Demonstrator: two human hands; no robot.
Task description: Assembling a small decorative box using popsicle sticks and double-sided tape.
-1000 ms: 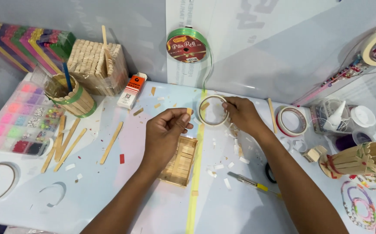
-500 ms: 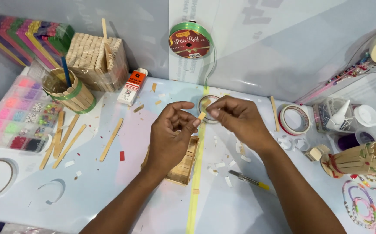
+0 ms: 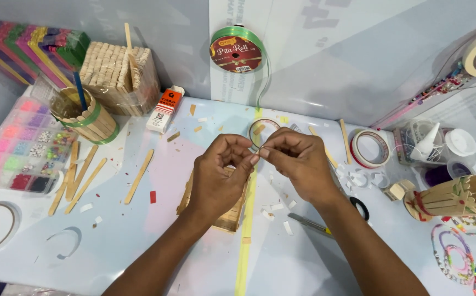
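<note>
A shallow tray of pale craft sticks (image 3: 228,216) lies flat on the table (image 3: 139,246), mostly covered by the left hand (image 3: 216,175), so only its near edge and corners show. Both hands hover just above it, fingertips meeting. The left hand's grip is pinched nearly closed, the right hand's (image 3: 298,161) likewise, on something too small to make out, perhaps a bit of clear tape. Just beyond the fingertips lies a roll of clear tape (image 3: 261,130), partly hidden by the hands. Farther back, a green ribbon spool (image 3: 237,50) leans against the wall.
</note>
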